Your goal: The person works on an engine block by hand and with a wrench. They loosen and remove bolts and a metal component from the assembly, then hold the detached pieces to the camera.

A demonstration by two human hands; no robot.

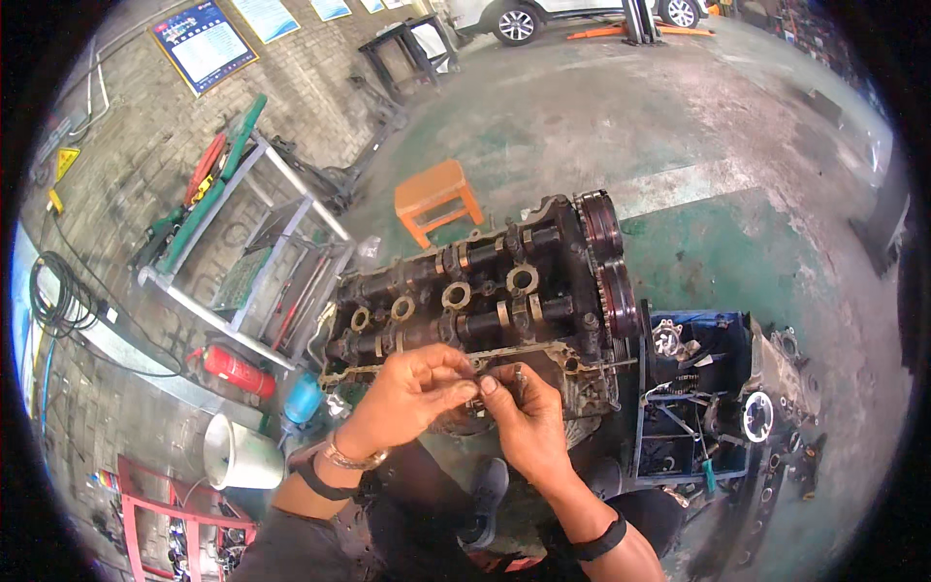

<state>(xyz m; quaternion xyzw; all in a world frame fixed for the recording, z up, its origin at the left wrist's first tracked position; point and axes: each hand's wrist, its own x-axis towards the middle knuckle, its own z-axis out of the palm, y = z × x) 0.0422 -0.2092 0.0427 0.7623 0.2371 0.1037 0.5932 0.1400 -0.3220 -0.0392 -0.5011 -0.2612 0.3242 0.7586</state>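
Near side of the cylinder head (485,291), left hand (419,396) and right hand (527,412) pinch some tiny part (479,380), can't ID it, probably fingertips for precision.

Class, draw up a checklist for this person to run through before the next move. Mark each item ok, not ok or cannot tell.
1. Both hands in view: ok; the left hand and right hand meet in front of the engine.
2. Any small piece between them identified: cannot tell; it is too small and covered.
3. Gloves on: not ok; both hands are bare.
4. Wrists free of loose wear: not ok; a metal bracelet is on the left one.
5. Parts box in view: ok; the blue box stands right of the engine.
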